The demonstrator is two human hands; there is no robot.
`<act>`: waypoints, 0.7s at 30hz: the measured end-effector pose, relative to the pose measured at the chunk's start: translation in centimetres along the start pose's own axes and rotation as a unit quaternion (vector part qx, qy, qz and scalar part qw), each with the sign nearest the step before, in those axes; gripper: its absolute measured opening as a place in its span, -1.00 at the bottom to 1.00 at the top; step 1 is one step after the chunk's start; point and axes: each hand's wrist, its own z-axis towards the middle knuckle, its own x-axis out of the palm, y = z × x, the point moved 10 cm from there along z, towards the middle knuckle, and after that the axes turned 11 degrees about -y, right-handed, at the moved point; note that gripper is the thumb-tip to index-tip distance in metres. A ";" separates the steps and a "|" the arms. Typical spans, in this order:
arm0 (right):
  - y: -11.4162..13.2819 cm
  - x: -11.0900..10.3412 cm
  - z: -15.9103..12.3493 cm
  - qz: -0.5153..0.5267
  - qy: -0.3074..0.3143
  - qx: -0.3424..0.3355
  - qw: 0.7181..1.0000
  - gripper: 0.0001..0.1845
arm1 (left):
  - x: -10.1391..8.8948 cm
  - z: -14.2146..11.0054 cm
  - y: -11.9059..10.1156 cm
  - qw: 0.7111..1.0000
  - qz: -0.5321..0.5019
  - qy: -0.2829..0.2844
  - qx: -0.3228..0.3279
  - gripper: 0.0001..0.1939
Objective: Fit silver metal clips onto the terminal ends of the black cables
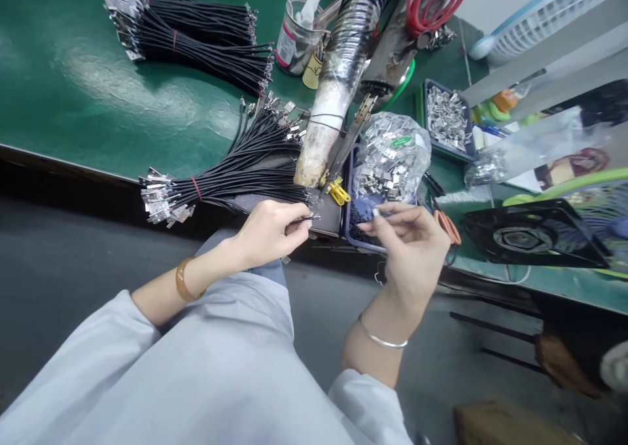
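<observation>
My left hand (pixel 277 232) is closed in a pinch on a black cable (pixel 304 219), whose thin bare wire ends stick out to the right past my fingertips. Over a blue tray (pixel 350 226) of tiny black pieces is my right hand (pixel 409 242), thumb and forefinger drawn together. Whatever it may hold is too small to make out. Just beyond my left hand lies a tied bundle of black cables (pixel 235 182) with metal connectors on their left ends. A clear bag of metal connector shells (pixel 390 160) rests in the tray's far part.
A foil-wrapped duct (pixel 326 98) comes down between cables and tray, beside a yellow-handled tool (pixel 338 192). Tied cable bundles (pixel 196 42) lie at the back left. Orange-handled scissors (pixel 447 228), a black fan (pixel 534 235) and a tray of metal parts (pixel 446 119) are on the right.
</observation>
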 end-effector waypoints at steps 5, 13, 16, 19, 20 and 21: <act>2.6 2.9 -5.1 0.038 -0.028 -0.068 0.997 -0.91 | 0.7 -0.3 2.2 0.974 -0.124 0.025 -0.186 -0.74; 1.3 5.6 -5.8 0.088 0.011 -0.044 0.995 -0.91 | 1.3 -0.6 2.4 0.963 -0.152 0.062 -0.215 -0.77; 1.4 5.8 -6.0 0.082 0.023 -0.045 0.995 -0.91 | 1.5 -0.6 2.4 0.959 -0.164 0.079 -0.218 -0.78; 2.2 5.6 -6.4 0.050 0.014 -0.083 0.995 -0.89 | 1.6 -0.7 2.5 0.955 -0.168 0.094 -0.226 -0.78; 2.6 5.4 -6.6 0.032 0.006 -0.107 0.994 -0.87 | 1.7 -0.7 2.5 0.953 -0.168 0.105 -0.230 -0.78; 2.9 5.3 -6.7 0.018 -0.002 -0.126 0.992 -0.86 | 1.8 -0.8 2.7 0.949 -0.170 0.119 -0.237 -0.76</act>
